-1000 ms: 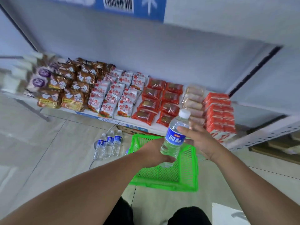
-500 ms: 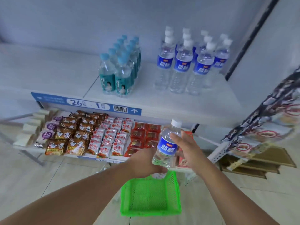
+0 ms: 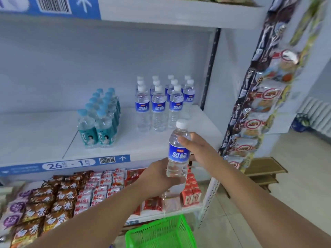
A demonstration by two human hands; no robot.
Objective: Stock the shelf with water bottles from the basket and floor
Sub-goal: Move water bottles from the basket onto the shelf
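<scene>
A clear water bottle (image 3: 178,149) with a blue label and white cap stands upright in both my hands, in front of the white shelf (image 3: 161,145). My left hand (image 3: 157,178) grips its lower part. My right hand (image 3: 198,149) wraps its upper body near the label. On the shelf behind stands a group of several matching blue-label bottles (image 3: 159,104). The green basket (image 3: 161,233) sits on the floor below; I see nothing inside the part that shows.
A pack of teal-label bottles (image 3: 98,122) stands left of the blue ones, with bare shelf further left. Snack packets (image 3: 62,194) fill the lower shelf. Hanging snack strips (image 3: 259,104) run down the shelf's right post. A wooden stool (image 3: 263,169) stands at right.
My view has tilted up from the floor and low shelf to the bottle shelf. Both hands have raised the bottle up toward the shelf edge, still holding it as before.
</scene>
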